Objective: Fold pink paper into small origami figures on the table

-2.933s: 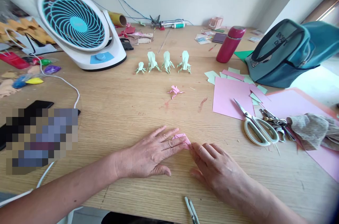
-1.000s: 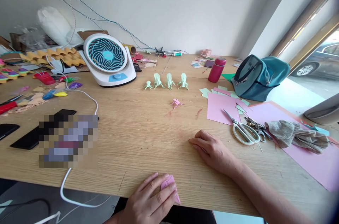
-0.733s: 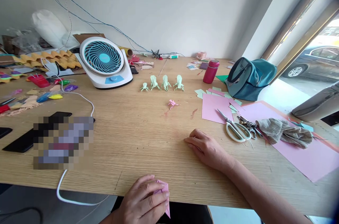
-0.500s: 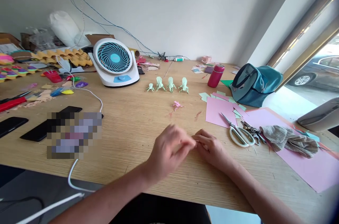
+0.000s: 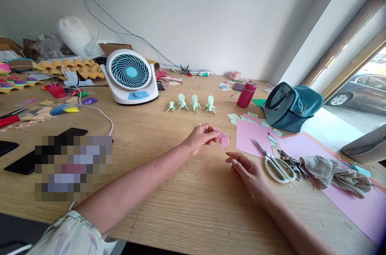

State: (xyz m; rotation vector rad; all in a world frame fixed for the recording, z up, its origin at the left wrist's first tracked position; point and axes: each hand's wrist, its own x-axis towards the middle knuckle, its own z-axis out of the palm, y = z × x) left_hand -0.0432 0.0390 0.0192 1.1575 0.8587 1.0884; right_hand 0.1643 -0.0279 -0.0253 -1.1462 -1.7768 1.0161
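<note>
My left hand (image 5: 201, 137) reaches forward over the wooden table (image 5: 157, 190) and pinches a small folded pink paper piece (image 5: 223, 139), held just above the surface. My right hand (image 5: 247, 170) rests on the table below it, fingers loosely extended, holding nothing. Beyond the hands, several pale green folded paper figures (image 5: 193, 103) stand in a row. The small pink folded figure seen before is hidden behind my left hand.
Pink paper sheets (image 5: 250, 137), green scraps and white-handled scissors (image 5: 277, 164) lie right of my hands. A crumpled cloth (image 5: 334, 170), teal bag (image 5: 291, 104), red bottle (image 5: 246, 94), white-blue fan (image 5: 131, 76) with its cable, and black phones (image 5: 45, 150) surround the area.
My left hand brought the pink folded piece up from the table's near edge, past my right hand, and forward toward the middle. My right hand stayed resting on the table.
</note>
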